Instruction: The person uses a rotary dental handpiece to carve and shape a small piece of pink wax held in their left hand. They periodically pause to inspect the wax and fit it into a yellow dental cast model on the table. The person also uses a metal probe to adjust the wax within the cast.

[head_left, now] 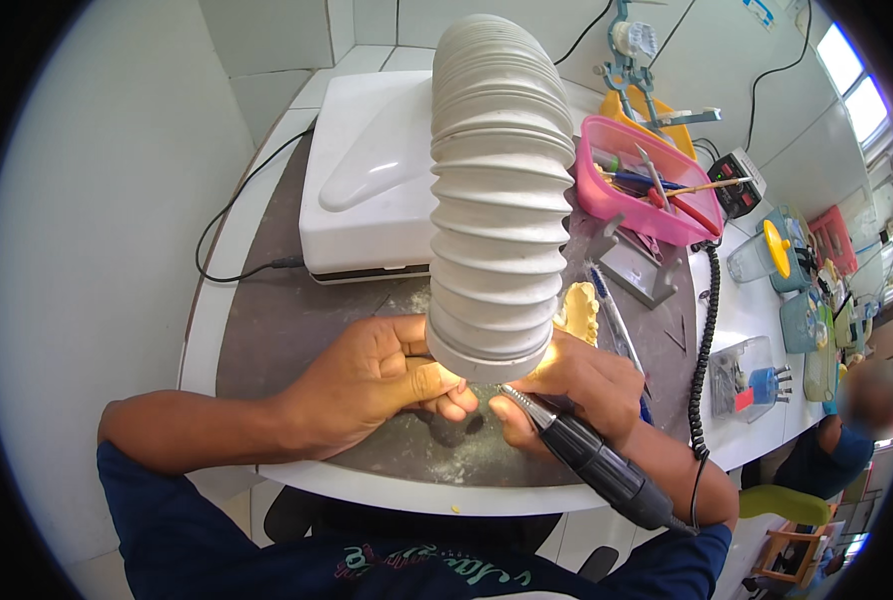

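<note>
Ribbed off-white flexible hose is right up in the camera, its mouth hanging just over the hands. Going left to right: glossy white plastic box with a black cable, then the left hand, fingers curled in, can't tell what it's pinching. Right hand is gripping a black-and-silver pen-shaped handpiece, tip under the hose mouth near the left fingertips. Past that: cream-coloured tooth cast, pink plastic basket of tools, black coiled cord.

Blk handpc, slvr nose, tilted up-L
</note>
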Action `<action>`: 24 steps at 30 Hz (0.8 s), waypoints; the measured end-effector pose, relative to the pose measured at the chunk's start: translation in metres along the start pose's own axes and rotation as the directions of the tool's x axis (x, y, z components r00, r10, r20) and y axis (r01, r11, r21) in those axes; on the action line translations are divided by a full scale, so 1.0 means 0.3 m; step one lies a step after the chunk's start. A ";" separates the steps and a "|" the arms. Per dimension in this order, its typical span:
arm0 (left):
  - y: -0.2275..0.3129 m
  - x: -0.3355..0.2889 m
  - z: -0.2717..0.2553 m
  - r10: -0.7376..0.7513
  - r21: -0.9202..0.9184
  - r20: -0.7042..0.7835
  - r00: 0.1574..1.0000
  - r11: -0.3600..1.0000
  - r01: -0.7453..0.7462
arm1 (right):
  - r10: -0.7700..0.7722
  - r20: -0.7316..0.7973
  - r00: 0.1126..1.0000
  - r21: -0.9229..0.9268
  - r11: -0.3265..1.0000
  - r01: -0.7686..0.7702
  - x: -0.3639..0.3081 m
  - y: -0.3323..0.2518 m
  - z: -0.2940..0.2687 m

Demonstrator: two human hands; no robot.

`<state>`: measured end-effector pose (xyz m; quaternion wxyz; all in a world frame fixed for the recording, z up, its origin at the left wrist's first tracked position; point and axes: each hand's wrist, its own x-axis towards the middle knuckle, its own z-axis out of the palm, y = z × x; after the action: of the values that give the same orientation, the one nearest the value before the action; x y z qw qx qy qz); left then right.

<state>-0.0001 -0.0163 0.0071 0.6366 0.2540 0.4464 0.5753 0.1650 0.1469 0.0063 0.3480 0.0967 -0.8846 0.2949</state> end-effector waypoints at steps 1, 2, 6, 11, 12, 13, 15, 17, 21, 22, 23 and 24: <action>0.003 0.000 0.003 0.004 0.008 0.000 1.000 1.000 -0.004 | 0.004 -0.010 1.000 -0.002 1.000 -0.004 0.003 0.000 0.001; 0.001 0.000 0.001 0.001 0.003 0.000 1.000 1.000 -0.001 | 0.024 -0.007 1.000 0.003 1.000 -0.024 0.003 -0.006 0.000; -0.001 -0.001 -0.001 0.002 0.006 -0.007 1.000 1.000 -0.002 | 0.051 -0.047 0.998 0.006 0.999 -0.051 0.011 -0.013 0.010; 0.001 -0.003 0.002 0.001 0.000 -0.012 1.000 1.000 -0.001 | 0.051 -0.036 0.998 0.011 0.999 -0.051 0.004 -0.013 0.008; 0.003 -0.003 0.001 -0.002 0.007 -0.011 1.000 1.000 0.002 | 0.048 -0.050 0.998 0.001 0.999 -0.048 0.010 -0.011 0.009; 0.003 -0.002 0.001 -0.005 0.014 -0.010 1.000 1.000 0.005 | 0.045 -0.065 0.997 -0.009 0.999 -0.046 0.013 -0.010 0.009; 0.002 -0.002 0.002 -0.011 0.008 -0.014 1.000 1.000 0.011 | 0.064 -0.021 0.998 0.004 0.998 -0.064 -0.003 -0.013 0.004; -0.001 -0.002 0.001 -0.001 0.005 -0.012 1.000 1.000 0.001 | 0.064 -0.055 0.996 -0.011 0.998 -0.065 0.005 -0.015 0.009; -0.001 -0.001 0.000 0.008 0.015 -0.004 1.000 1.000 -0.008 | 0.030 -0.035 0.999 0.037 0.999 -0.028 0.002 -0.014 0.010; 0.001 -0.002 0.001 0.000 0.020 -0.011 1.000 1.000 0.000 | 0.051 -0.043 0.998 0.009 0.999 -0.051 -0.001 -0.014 0.012; 0.000 -0.003 0.000 0.008 0.015 -0.009 1.000 1.000 -0.007 | 0.057 -0.047 0.997 0.010 0.998 -0.057 0.002 -0.013 0.013; -0.003 -0.002 -0.003 0.015 0.010 -0.002 1.000 1.000 -0.015 | 0.065 -0.051 0.997 0.006 0.998 -0.065 0.005 -0.013 0.012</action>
<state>-0.0005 -0.0172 0.0062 0.6306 0.2600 0.4481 0.5779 0.1634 0.1418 0.0071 0.3607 0.0612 -0.8774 0.3105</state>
